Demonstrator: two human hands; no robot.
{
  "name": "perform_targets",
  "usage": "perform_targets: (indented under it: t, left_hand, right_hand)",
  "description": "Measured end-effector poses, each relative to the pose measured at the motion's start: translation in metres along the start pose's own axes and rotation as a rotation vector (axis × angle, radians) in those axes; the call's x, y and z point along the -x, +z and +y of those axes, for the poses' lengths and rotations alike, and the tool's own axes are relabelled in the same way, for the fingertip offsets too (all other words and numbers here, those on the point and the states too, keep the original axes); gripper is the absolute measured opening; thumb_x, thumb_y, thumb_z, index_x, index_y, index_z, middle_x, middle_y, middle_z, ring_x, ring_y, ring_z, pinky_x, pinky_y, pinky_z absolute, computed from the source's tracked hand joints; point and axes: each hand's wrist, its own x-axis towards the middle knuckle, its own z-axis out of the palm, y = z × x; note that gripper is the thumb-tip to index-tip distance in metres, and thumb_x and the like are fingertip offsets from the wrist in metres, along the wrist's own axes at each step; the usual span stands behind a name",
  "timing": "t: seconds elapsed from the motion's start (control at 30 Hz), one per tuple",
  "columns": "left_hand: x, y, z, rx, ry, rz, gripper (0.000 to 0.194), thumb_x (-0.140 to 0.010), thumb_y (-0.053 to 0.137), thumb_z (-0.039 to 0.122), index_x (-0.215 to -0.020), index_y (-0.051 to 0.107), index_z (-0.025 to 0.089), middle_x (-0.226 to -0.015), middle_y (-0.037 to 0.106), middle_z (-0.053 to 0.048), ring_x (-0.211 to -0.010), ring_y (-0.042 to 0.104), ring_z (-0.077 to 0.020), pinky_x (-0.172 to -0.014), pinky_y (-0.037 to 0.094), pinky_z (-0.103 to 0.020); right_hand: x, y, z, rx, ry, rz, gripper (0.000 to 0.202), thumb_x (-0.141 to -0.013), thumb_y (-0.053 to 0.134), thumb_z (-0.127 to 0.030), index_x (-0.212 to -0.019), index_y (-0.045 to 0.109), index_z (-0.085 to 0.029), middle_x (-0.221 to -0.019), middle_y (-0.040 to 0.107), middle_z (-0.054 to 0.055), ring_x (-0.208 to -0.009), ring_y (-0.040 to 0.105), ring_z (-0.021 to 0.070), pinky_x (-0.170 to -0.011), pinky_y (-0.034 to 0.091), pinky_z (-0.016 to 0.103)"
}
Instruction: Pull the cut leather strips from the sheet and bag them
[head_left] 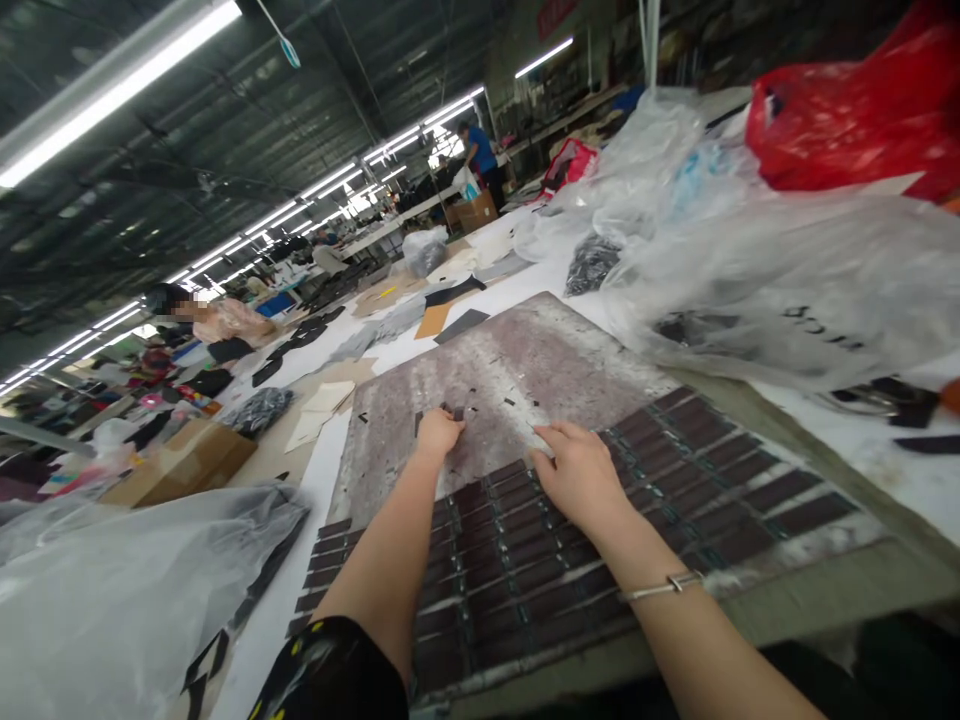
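Observation:
My left hand is closed in a pinch at the middle of a worn brownish board. A small dark piece shows at its fingertips. My right hand is at the upper edge of the rows of dark rectangular strips laid out on the board. Its thumb and forefinger are apart, and I see nothing held between them. Small dark scraps lie loose on the board beyond my hands.
Clear plastic bags and a red bag are piled at the right. More plastic sheeting lies at the left, near a cardboard box. Cut pieces cover the long table beyond. One person is at left; another stands far back.

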Motion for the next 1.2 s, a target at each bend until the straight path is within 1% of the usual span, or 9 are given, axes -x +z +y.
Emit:
perform_targets:
  t: [0.1, 0.2, 0.4, 0.5, 0.6, 0.73, 0.8, 0.97, 1.2]
  left_hand:
    - [0.007, -0.003, 0.005, 0.123, -0.009, -0.02, 0.018, -0.066, 0.07, 0.028, -0.077, 0.064, 0.014, -0.069, 0.065, -0.003, -0.071, 0.061, -0.0172, -0.064, 0.044, -0.025]
    - [0.03, -0.008, 0.019, 0.267, 0.071, -0.08, 0.026, -0.072, 0.064, 0.036, -0.088, 0.064, 0.015, -0.074, 0.064, 0.0, -0.067, 0.058, -0.0116, -0.062, 0.044, -0.021]
    - [0.084, -0.015, 0.056, 0.464, 0.482, -0.553, 0.019, -0.068, 0.067, 0.033, -0.073, 0.064, 0.015, -0.065, 0.059, 0.004, -0.062, 0.051, -0.0087, -0.062, 0.04, -0.021]
    - [0.093, -0.013, 0.068, 0.381, 0.534, -0.591, 0.013, -0.069, 0.065, 0.027, -0.071, 0.065, 0.014, -0.063, 0.059, 0.004, -0.062, 0.052, -0.0096, -0.062, 0.039, -0.021]
    - [0.091, -0.009, 0.066, 0.31, 0.558, -0.479, 0.013, -0.074, 0.061, 0.026, -0.076, 0.068, 0.015, -0.07, 0.064, 0.002, -0.068, 0.056, -0.0123, -0.066, 0.043, -0.023]
    - [0.097, 0.004, 0.043, 0.175, 0.635, -0.066, 0.017, -0.083, 0.052, 0.019, -0.087, 0.069, 0.017, -0.084, 0.066, -0.003, -0.08, 0.059, -0.0144, -0.076, 0.046, -0.027]
    - [0.107, 0.013, 0.027, 0.128, 0.692, 0.044, 0.02, -0.085, 0.049, 0.017, -0.091, 0.069, 0.017, -0.088, 0.064, -0.004, -0.082, 0.058, -0.0144, -0.079, 0.047, -0.027]
    - [0.134, 0.035, 0.002, 0.07, 0.841, 0.137, 0.025, -0.089, 0.044, 0.015, -0.101, 0.066, 0.017, -0.1, 0.061, -0.007, -0.094, 0.056, -0.0173, -0.087, 0.047, -0.033]
    - [0.139, 0.04, -0.001, 0.054, 0.833, 0.169, 0.026, -0.089, 0.043, 0.015, -0.104, 0.065, 0.016, -0.101, 0.06, -0.008, -0.094, 0.054, -0.0182, -0.088, 0.047, -0.034]
  right_hand:
    - [-0.005, -0.01, 0.015, -0.026, 0.036, 0.049, 0.033, -0.087, 0.049, -0.031, -0.115, 0.063, -0.02, -0.117, 0.06, 0.007, -0.105, 0.054, 0.0211, -0.096, 0.039, 0.033]
    - [-0.01, -0.016, 0.027, -0.099, 0.082, 0.084, 0.036, -0.086, 0.05, -0.032, -0.118, 0.061, -0.018, -0.114, 0.061, 0.008, -0.098, 0.058, 0.0192, -0.09, 0.043, 0.03]
    - [-0.013, -0.016, 0.029, -0.429, 0.143, 0.012, 0.051, -0.08, 0.061, -0.035, -0.127, 0.053, -0.017, -0.106, 0.065, 0.005, -0.076, 0.062, 0.0129, -0.077, 0.047, 0.025]
    - [-0.013, -0.015, 0.024, -0.475, 0.043, -0.064, 0.03, -0.08, 0.06, -0.032, -0.107, 0.067, -0.021, -0.09, 0.069, 0.0, -0.074, 0.061, 0.0122, -0.073, 0.045, 0.022]
    - [-0.016, -0.013, 0.022, -0.379, 0.035, -0.057, 0.018, -0.081, 0.057, -0.031, -0.089, 0.07, -0.023, -0.077, 0.069, -0.002, -0.075, 0.062, 0.0139, -0.071, 0.044, 0.023]
    - [-0.025, -0.005, 0.027, -0.287, 0.185, 0.011, 0.029, -0.082, 0.054, -0.027, -0.107, 0.065, -0.02, -0.083, 0.07, 0.002, -0.08, 0.064, 0.0153, -0.075, 0.044, 0.023]
    - [-0.028, 0.0, 0.029, -0.219, 0.182, -0.023, 0.03, -0.084, 0.05, -0.024, -0.109, 0.064, -0.018, -0.085, 0.07, 0.003, -0.085, 0.064, 0.0156, -0.08, 0.044, 0.023]
    - [-0.029, 0.007, 0.031, -0.119, 0.157, -0.097, 0.029, -0.084, 0.049, -0.025, -0.107, 0.065, -0.017, -0.088, 0.07, 0.006, -0.088, 0.064, 0.0171, -0.083, 0.043, 0.024]
    - [-0.027, 0.008, 0.029, -0.069, 0.176, -0.144, 0.029, -0.083, 0.049, -0.03, -0.103, 0.066, -0.019, -0.087, 0.07, 0.007, -0.084, 0.064, 0.0187, -0.077, 0.044, 0.026]
